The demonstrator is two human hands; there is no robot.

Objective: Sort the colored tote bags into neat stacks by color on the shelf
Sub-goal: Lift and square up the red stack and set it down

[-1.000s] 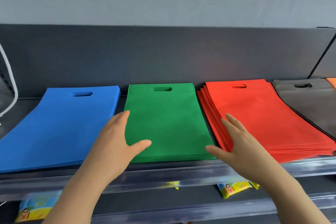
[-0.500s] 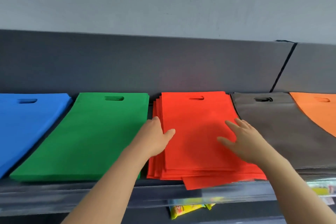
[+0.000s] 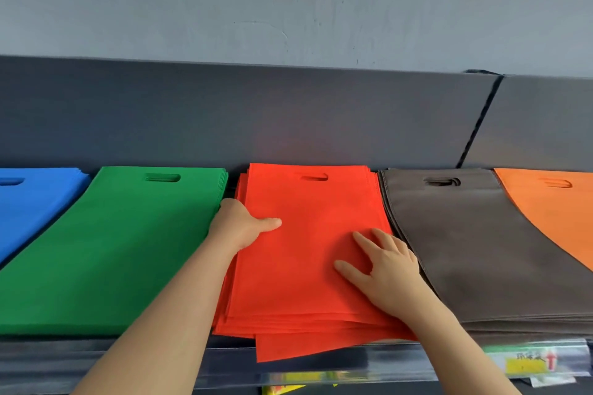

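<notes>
Top shelf, seen from the front and slightly above. Five flat piles of tote bags lie side by side, handle cut-outs toward the far back panel (image 3: 256, 115). From left to right they are a blue stack (image 3: 29, 208), green stack (image 3: 122, 250), red stack (image 3: 298, 282), brown stack (image 3: 475, 250) and orange stack (image 3: 552, 212).

The red stack sits in the middle of the row and is uneven. Its left edges are fanned in steps, and one red bag (image 3: 288, 346) lies skewed at the near end, overhanging the shelf's front rail (image 3: 96, 359).

The left hand (image 3: 239, 228) is at the red stack's left edge, in the narrow gap beside the green stack. Its thumb lies straight on the top bag. Its fingers are hidden behind the hand, so it cannot be told whether they curl round the edge.

The right hand (image 3: 388, 269) lies palm down on the top red bag with fingers spread, just beside the brown stack. Its forearm covers the near right corner of the red stack.

The orange stack overlaps the right part of the brown stack. A clear strip on the rail holds a yellow price label (image 3: 529, 362) near the right. Below the rail a yellow packet (image 3: 282, 390) shows in part. A grey wall (image 3: 288, 3) rises behind the back panel.
</notes>
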